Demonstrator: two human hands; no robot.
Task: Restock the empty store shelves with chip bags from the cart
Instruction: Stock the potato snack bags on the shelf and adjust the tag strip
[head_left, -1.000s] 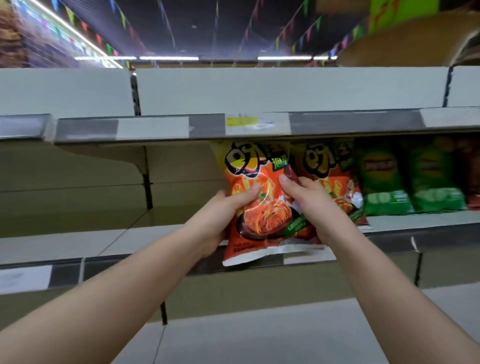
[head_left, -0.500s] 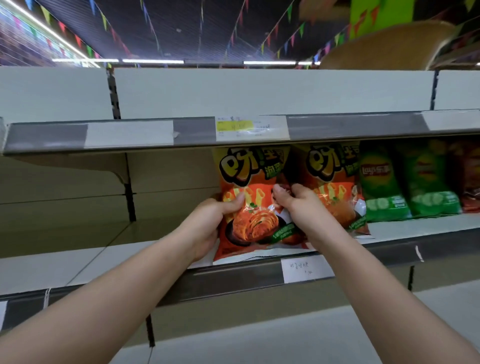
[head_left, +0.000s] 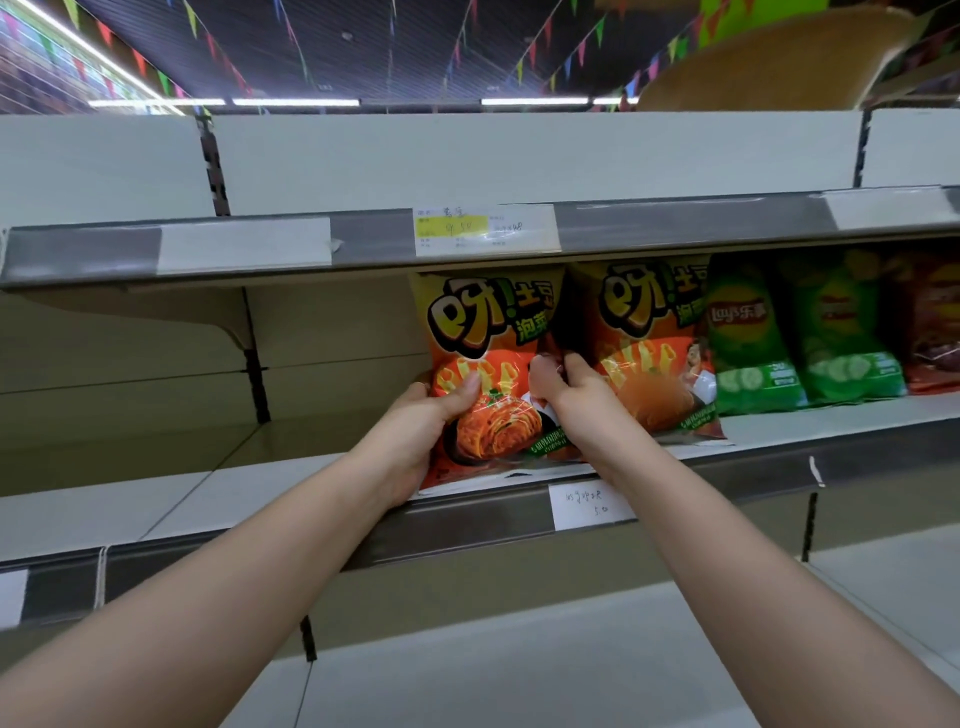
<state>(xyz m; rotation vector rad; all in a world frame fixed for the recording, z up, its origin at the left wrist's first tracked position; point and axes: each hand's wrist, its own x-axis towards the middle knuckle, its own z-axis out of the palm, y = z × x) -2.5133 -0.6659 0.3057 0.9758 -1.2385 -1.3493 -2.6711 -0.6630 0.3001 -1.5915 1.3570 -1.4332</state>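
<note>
**Orange chip bag: moved onto shelf**

Item: orange chip bag (head_left: 488, 332). One second ago it was held clear in front of the shelf (head_left: 234, 493) lip. Now it is upright, base on the shelf below the grip. Left hand (head_left: 415, 431) and right hand (head_left: 571, 400) advanced with it. Right fingers have shifted to the bag's edge beside the neighbouring orange bag (head_left: 649, 364).

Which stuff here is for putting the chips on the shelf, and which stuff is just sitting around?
For the job: the orange chip bag, gripped by the left hand and right hand; the middle shelf under it.
Just there: the second orange bag, the green chip bags, the yellow price label, the handwritten price tag, the bunting overhead.
</note>
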